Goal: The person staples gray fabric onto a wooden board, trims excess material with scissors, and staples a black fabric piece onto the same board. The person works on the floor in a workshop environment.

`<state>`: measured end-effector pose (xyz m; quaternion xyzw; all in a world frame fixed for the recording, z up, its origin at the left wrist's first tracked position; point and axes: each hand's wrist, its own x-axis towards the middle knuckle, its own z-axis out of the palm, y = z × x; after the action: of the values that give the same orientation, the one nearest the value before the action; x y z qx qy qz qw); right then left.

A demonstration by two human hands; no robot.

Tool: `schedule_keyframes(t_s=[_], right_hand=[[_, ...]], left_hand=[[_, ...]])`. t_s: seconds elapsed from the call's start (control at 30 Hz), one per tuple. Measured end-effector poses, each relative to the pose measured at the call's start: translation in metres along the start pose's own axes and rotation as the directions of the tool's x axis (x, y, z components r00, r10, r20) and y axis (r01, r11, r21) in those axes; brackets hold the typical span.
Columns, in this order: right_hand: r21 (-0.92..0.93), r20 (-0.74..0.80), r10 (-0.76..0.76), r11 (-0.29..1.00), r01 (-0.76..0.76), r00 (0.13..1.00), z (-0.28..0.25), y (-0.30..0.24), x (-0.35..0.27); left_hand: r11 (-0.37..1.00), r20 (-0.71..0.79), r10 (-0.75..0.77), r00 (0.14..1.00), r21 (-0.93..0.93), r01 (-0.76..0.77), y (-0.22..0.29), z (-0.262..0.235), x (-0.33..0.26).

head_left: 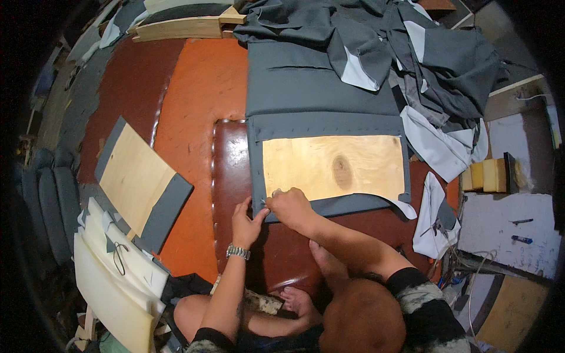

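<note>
A rectangular wooden panel with a dark knot lies in front of me, with grey fabric folded over its edges. At its near left corner, my left hand, with a metal watch on the wrist, grips the fabric between thumb and fingers. Just beside it, my right hand is closed over the same corner. Something small and shiny shows at its fingers, too small to name. At the near right corner, a loose fabric flap curls up with its white backing showing.
A second fabric-edged panel lies to the left, above stacked cream foam sheets. Crumpled grey fabric fills the far right. White-backed offcuts, yellow blocks and a blue marker are on the right. Brown and orange padded material lies underneath.
</note>
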<state>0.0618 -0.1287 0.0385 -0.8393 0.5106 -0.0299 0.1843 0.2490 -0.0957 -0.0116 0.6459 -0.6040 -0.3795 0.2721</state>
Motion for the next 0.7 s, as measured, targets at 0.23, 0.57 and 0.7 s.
schedule_keyframes(t_s=[0.23,0.57,0.7], right_hand=[[0.238,-0.46,0.086,0.971,0.029,0.884,-0.011,0.038,-0.041],[0.134,-0.01,0.944,0.33,-0.935,0.331,0.0,0.059,-0.427],[0.112,0.115,0.963,0.232,-0.966,0.245,0.027,0.05,-0.485]], left_hand=[[0.986,0.043,-0.163,0.986,0.029,0.162,0.005,0.002,0.004],[0.923,-0.057,-0.381,0.923,-0.084,0.376,0.004,0.022,0.019],[0.934,-0.03,-0.357,0.934,-0.029,0.356,0.018,0.003,0.033]])
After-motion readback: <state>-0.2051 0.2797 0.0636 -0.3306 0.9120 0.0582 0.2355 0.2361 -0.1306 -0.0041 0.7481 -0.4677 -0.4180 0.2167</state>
